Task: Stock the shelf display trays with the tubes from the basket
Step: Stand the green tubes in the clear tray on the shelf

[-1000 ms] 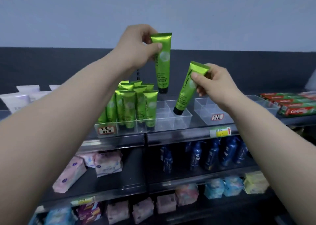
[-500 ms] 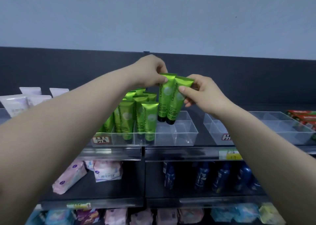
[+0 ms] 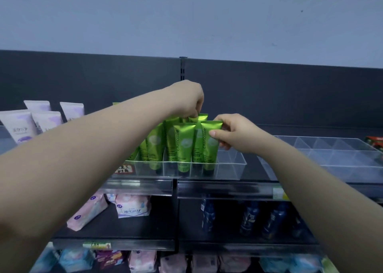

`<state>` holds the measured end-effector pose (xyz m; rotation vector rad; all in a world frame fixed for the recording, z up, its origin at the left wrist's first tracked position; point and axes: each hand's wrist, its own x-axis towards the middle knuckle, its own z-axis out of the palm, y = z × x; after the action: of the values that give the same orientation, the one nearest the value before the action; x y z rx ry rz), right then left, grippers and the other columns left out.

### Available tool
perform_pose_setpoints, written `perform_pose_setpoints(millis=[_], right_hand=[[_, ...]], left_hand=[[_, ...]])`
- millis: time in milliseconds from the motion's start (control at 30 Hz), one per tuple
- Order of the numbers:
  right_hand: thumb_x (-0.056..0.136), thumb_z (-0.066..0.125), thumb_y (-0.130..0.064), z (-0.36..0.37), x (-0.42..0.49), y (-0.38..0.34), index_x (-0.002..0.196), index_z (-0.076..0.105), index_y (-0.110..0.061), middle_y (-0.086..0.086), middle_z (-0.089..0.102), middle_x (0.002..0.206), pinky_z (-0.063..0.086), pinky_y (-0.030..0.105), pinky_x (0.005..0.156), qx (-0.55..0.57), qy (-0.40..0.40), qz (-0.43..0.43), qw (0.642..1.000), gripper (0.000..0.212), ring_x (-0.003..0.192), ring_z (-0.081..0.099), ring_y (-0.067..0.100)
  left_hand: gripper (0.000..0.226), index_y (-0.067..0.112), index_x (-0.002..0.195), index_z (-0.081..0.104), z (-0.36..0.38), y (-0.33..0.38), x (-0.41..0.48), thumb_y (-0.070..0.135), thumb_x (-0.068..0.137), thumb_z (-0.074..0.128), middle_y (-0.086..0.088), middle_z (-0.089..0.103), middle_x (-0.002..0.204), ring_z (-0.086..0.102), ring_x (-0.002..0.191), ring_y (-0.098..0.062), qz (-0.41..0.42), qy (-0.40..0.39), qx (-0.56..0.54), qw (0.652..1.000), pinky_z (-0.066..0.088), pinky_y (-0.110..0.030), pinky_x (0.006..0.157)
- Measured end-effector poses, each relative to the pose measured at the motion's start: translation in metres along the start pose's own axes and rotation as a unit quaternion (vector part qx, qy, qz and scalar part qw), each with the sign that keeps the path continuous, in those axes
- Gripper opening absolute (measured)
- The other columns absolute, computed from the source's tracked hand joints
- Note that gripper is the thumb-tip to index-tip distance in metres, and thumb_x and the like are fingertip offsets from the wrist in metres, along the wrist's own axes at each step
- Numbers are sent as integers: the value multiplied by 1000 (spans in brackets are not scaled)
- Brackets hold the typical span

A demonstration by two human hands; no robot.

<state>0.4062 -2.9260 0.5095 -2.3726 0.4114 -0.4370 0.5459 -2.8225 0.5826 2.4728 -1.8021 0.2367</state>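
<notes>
**Operator:** Where do my hands stand?

**Spotter:** Your right hand [image 3: 238,135] grips the crimped top of a green Chamomile tube [image 3: 209,148], thumb in front and fingers behind. That tube stands cap down in the front row of the clear display tray [image 3: 229,165], just right of the other green tubes [image 3: 157,146]. Your left hand [image 3: 187,99] reaches over the block and pinches the top of a second tube [image 3: 200,137]. This one stands just behind and left of the first, touching it.

**Operator:** How much room is there on the right?

**Spotter:** The tray's right-end compartments [image 3: 230,158] are open, between your right hand and the tray's right wall. Past that wall there is a strip of bare shelf [image 3: 217,189], then a second clear tray [image 3: 331,165]. A red toothpaste box [image 3: 375,140] lies at that tray's far right edge. Near the shelf's left end stand white-and-lavender tubes [image 3: 18,127]. Your left forearm crosses above the display tray's left half.

**Operator:** What has changed from half a second ago?

**Spotter:** Both tubes hung above the tray then, with their caps clear of its rim. Now they are lower and their caps sit inside the compartments. Your hands have come down with them and are still gripping.
</notes>
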Motion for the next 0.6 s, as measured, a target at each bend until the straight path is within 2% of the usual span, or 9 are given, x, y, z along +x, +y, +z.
perform_pose_setpoints(millis=[133,233,300,367,400,500,600], right_hand=[[91,59,-21,-2,-8,-1,86,59,-21,0,63,69,56,28,59,5,5,10,1000,5,61,63,7],[90,61,-22,0,-14,-4,92,59,-23,5,65,78,55,33,62,-4,14,11,1000,3,68,64,12],[88,63,-26,0,-19,-6,101,60,-26,4,64,80,53,36,64,-8,34,13,999,13,69,60,11],[87,65,-29,-1,-25,-8,111,59,-29,-7,59,80,48,27,63,-16,63,11,998,25,66,54,1],[87,65,-30,-1,-28,-9,116,58,-30,-10,57,84,45,21,66,-20,81,10,996,30,69,53,-2],[87,65,-29,-2,-43,-14,126,53,-30,-11,58,104,43,21,84,-22,161,12,987,41,92,56,2],[90,60,-29,-2,-65,-18,137,45,-26,-6,53,130,38,25,97,-91,239,11,967,49,118,48,6]], left_hand=[[24,25,63,55,1,1,-1,9,81,60,7,54,72,57,80,-22,14,34,26,999,46,-31,66],[24,27,63,54,0,4,-4,10,80,59,8,56,74,58,81,-22,19,34,31,999,46,-31,63],[13,27,71,59,-4,6,-7,17,79,64,6,63,83,59,84,-21,33,28,26,999,49,-33,67],[6,26,85,64,-8,7,-10,25,80,66,3,65,94,58,89,-21,45,35,15,998,51,-35,75],[9,25,90,65,-11,9,-12,28,82,65,3,65,98,58,91,-21,50,48,7,998,51,-36,78],[17,21,100,64,-15,17,-19,31,87,59,1,65,106,56,100,-22,78,108,-18,991,46,-34,80],[31,19,117,58,-10,36,-27,34,90,53,-1,62,118,53,111,-24,125,145,-52,980,44,-37,89]])
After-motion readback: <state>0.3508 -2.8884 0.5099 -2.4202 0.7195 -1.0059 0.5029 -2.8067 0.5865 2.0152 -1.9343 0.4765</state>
